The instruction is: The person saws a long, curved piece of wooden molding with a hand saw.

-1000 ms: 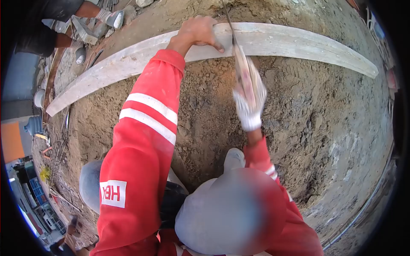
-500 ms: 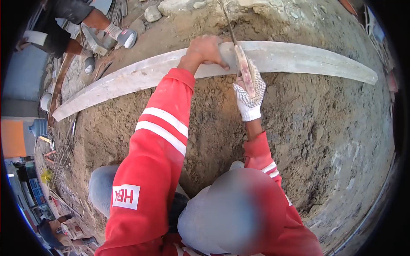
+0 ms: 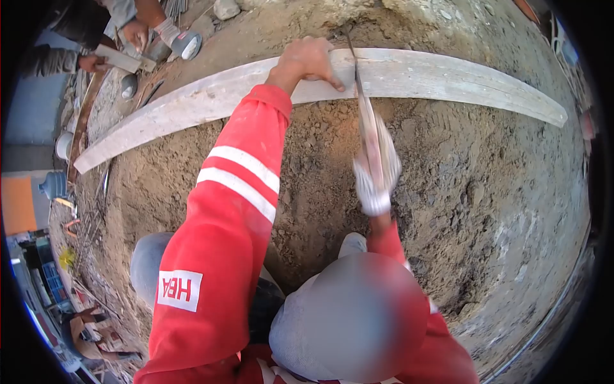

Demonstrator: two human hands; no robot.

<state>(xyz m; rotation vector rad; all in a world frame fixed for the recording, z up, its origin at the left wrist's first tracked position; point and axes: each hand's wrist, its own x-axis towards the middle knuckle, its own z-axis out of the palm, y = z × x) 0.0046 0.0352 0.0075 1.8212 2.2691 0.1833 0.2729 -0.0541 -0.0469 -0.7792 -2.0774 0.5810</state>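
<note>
A long pale wooden plank [image 3: 441,75] lies across the dirt ahead of me, its shape bowed by the wide lens. My left hand [image 3: 308,63], bare, is closed over the plank left of its middle, the thumb on its upper face. Just to the right, a hand saw [image 3: 369,134] crosses the plank, its thin blade seen nearly edge-on over the wood. My right hand [image 3: 382,174], in a white dotted glove and smeared by motion, is closed around the saw's handle on the near side of the plank. How deep the blade sits in the wood cannot be made out.
At the upper left a co-worker's hands [image 3: 135,35] are at a short board [image 3: 118,59], with a shod foot [image 3: 186,45] close by. A blue water jug [image 3: 54,185] and thin rods stand or lie at the left. Another person [image 3: 86,333] is low at the left.
My right hand has drawn the saw back toward my body. My left hand keeps its hold on the plank. The co-worker's hands have come lower into view around the short board.
</note>
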